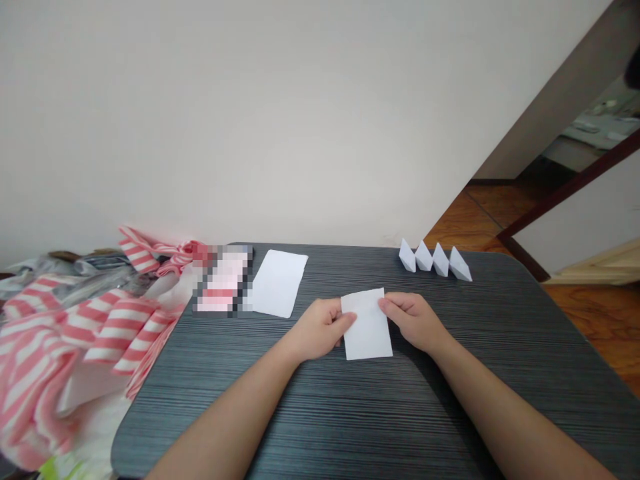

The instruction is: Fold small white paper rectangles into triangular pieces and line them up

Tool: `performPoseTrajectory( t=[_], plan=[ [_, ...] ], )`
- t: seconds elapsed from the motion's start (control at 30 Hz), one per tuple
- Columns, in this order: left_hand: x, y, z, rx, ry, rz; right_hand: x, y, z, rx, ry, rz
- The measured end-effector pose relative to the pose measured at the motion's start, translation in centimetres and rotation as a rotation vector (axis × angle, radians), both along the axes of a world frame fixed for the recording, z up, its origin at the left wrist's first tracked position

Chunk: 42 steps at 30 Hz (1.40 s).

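1. White paper, one rectangular sheet, stands out directly in front of me, held between my hands above the near part of the dark grey ribbed counter. Its long sides run away from me, and I cannot tell whether its lower edge touches the counter.
2. My left hand is just left of the rectangular sheet, pinching its left edge between thumb and curled fingers.
3. My right hand is just right of the rectangular sheet, pinching its upper right edge in the same way, with the fingers pressed together.
4. Farther away and to the left of the rectangular sheet, a second white sheet lies flat on the counter.
5. Just left of that, in line with the rectangular sheet's far side, lies a pixelated pink-and-white item, too blurred to identify.
6. Farther left of the rectangular sheet, pink-and-white striped cloth is heaped against the counter's left edge and hangs over it.
7. Beyond and to the right of the rectangular sheet, four folded paper pieces stand in a row along the counter's far edge, close together.
8. Farthest from the rectangular sheet, a plain off-white wall rises behind the counter, and a wooden floor shows to the right.
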State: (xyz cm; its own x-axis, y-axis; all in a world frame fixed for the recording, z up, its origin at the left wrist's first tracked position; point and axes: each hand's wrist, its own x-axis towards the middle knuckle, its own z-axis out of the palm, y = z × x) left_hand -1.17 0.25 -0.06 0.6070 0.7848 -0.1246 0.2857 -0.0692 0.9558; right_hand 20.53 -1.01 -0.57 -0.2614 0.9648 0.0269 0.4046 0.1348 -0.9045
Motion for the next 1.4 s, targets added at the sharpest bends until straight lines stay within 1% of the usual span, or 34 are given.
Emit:
performPoseTrajectory(
  t=[0.13, 0.27, 0.43, 0.5, 0.57, 0.63, 0.7, 0.77, 0.87, 0.97, 1.1, 1.17, 1.27, 1.4],
  plan=[
    [0.0, 0.1, 0.1, 0.03, 0.026, -0.019, -0.1, 0.0, 0.0, -0.041, 0.024, -0.025],
    [0.1, 0.1, 0.4, 0.056, 0.047, -0.036, -0.2, -0.1, 0.0, -0.028, 0.052, -0.048],
    [0.1, 0.0, 0.8, 0.04, 0.028, -0.036, -0.3, 0.1, -0.3, -0.13, 0.163, -0.063],
    [0.1, 0.0, 0.9, 0.024, 0.008, -0.034, -0.2, 0.1, -0.3, -0.119, 0.145, -0.064],
    [0.2, 0.0, 0.7, -0.004, -0.022, -0.028, -0.2, 0.1, -0.3, -0.089, 0.115, -0.082],
    [0.2, 0.1, 0.4, -0.043, -0.055, 0.004, -0.3, 0.0, -0.3, -0.101, 0.141, -0.09],
    [0.3, 0.2, -0.1, -0.078, -0.083, 0.081, -0.4, -0.1, -0.3, -0.137, 0.174, -0.059],
    [0.3, 0.3, -0.5, -0.101, -0.121, 0.146, -0.5, -0.2, -0.3, -0.152, 0.151, 0.001],
    [0.3, 0.4, -0.7, -0.106, -0.16, 0.191, -0.6, -0.3, -0.4, -0.125, 0.074, 0.038],
    [0.4, 0.3, -0.5, -0.1, -0.19, 0.191, -0.7, -0.3, -0.5, -0.114, 0.066, 0.013],
    [0.3, 0.3, -0.3, -0.132, -0.248, 0.15, -0.6, -0.1, -0.8, -0.138, 0.181, 0.008],
    [0.2, 0.4, -0.4, -0.152, -0.27, 0.155, -0.5, -0.1, -0.9, -0.14, 0.232, 0.005],
    [0.0, 0.6, -0.7, -0.171, -0.286, 0.171, -0.3, -0.2, -1.0, -0.136, 0.241, 0.001],
    [-0.1, 0.8, -1.0, -0.226, -0.319, 0.185, -0.1, -0.2, -0.8, -0.082, 0.221, 0.06]
  ],
)
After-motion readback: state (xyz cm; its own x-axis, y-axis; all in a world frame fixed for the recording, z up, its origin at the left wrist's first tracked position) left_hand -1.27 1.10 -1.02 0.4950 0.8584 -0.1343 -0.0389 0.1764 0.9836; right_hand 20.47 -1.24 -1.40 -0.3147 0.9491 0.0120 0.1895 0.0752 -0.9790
